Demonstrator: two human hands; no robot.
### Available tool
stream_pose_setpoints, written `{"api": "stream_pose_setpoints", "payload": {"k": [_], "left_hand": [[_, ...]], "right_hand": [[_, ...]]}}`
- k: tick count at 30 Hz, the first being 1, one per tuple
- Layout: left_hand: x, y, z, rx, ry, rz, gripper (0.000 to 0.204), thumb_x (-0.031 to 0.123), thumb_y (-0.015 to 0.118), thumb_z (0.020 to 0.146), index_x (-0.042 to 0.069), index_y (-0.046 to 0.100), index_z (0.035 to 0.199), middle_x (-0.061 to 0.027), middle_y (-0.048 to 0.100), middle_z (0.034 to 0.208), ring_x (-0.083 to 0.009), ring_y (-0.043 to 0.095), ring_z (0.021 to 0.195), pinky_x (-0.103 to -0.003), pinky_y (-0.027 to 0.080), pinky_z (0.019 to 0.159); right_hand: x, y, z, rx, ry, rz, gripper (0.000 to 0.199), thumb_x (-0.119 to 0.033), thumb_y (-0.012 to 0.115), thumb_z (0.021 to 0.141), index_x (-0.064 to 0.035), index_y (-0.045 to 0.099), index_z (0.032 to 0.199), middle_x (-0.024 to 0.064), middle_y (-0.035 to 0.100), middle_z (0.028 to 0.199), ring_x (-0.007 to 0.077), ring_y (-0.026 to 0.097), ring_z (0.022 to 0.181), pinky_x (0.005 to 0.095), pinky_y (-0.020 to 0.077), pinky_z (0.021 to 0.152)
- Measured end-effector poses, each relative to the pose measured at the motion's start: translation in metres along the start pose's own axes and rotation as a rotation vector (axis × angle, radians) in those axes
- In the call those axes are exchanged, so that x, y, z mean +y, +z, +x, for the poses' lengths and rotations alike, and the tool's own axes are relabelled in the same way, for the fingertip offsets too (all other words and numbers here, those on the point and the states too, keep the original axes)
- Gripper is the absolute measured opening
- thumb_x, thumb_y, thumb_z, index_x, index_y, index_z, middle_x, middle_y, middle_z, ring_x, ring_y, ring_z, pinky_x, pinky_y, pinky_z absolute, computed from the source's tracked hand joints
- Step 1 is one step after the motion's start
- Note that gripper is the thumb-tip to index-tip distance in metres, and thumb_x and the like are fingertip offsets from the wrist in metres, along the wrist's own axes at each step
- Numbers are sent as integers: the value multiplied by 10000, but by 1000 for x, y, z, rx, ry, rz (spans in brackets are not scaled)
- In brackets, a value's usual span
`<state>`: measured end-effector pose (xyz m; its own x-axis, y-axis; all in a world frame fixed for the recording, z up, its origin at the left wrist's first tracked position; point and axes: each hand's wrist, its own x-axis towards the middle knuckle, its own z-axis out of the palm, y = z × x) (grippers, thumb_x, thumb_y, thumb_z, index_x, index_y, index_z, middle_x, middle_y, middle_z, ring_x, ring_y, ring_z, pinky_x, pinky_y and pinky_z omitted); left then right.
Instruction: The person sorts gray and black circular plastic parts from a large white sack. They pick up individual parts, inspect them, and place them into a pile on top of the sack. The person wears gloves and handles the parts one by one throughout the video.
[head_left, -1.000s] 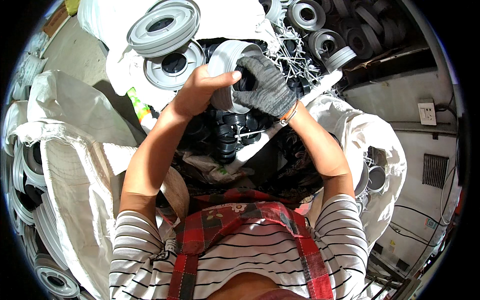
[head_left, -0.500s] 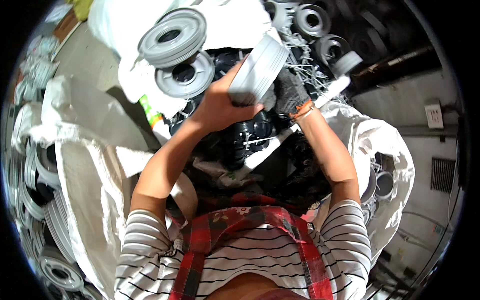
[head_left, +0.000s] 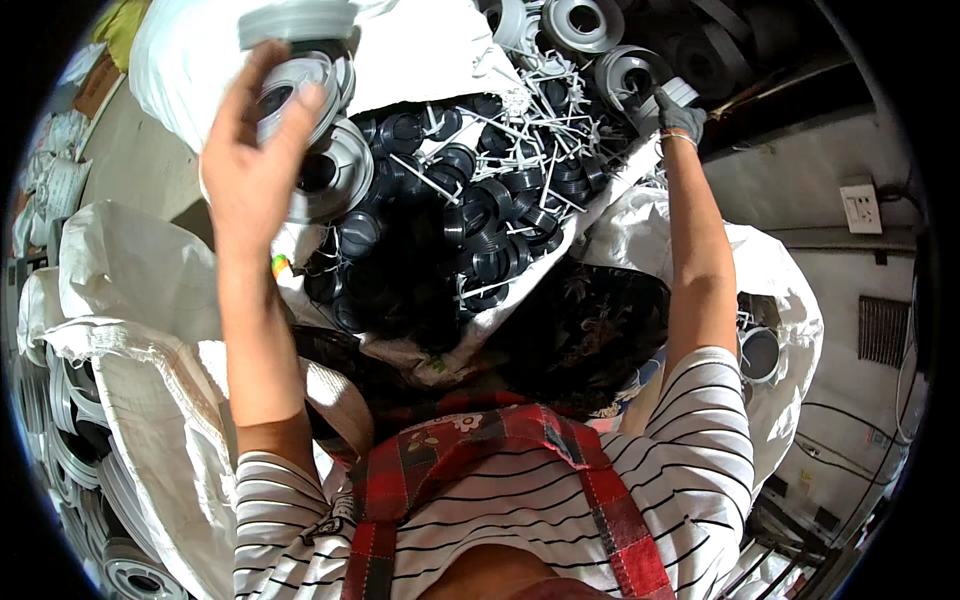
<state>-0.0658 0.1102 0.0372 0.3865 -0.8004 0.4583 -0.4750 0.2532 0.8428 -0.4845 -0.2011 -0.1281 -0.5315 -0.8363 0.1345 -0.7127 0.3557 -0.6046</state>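
My bare left hand (head_left: 250, 160) is raised at the upper left, blurred, with thumb and fingers apart. Just beyond its fingertips a smeared grey ribbed plastic ring (head_left: 298, 28) appears above stacked grey flanged rings (head_left: 335, 165). At the upper right my gloved right hand (head_left: 682, 120) has its fingers closed on the edge of a smaller grey plastic ring (head_left: 680, 92). Between my arms lies a heap of black round plastic caps (head_left: 490, 215), with thin white plastic sprue sticks (head_left: 545, 110) scattered over it.
More grey rings (head_left: 582, 22) lie at the far right of the heap. White woven sacks (head_left: 150, 390) with grey parts stand on both sides. A wall with a socket plate (head_left: 860, 207) rises at the right. Bags sit along the far left.
My left hand has moved left and away from me, its fingers now parted, the ribbed ring beyond them. My right hand has left the heap's middle and taken hold of a grey ring farther right.
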Motion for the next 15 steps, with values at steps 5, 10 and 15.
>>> {"api": "stream_pose_setpoints", "payload": {"k": [5,10,15], "left_hand": [[-59,30,-56,-157,-392,-371,463,16,635,828,-79,459,1246,-157,551,1212,-185,554,1091,-270,450,926],[-66,38,-53,-315,-539,-479,470,166,580,895,-99,437,1256,-178,566,1182,-211,584,1037,-295,450,922],[-71,50,-58,-301,-644,-666,495,273,565,903,-103,476,1213,-167,586,1132,-211,578,1029,-306,433,943]], "right_hand": [[38,49,35,-247,-164,15,1140,-484,820,520,132,298,1324,265,379,1366,314,385,1281,356,328,1037],[-7,25,-16,-317,-343,98,741,-400,782,620,48,534,1157,217,584,1141,339,560,1053,385,439,892],[-68,-29,-148,-134,-1318,309,620,-266,712,675,5,496,1189,186,627,994,338,605,907,397,490,778]]}}
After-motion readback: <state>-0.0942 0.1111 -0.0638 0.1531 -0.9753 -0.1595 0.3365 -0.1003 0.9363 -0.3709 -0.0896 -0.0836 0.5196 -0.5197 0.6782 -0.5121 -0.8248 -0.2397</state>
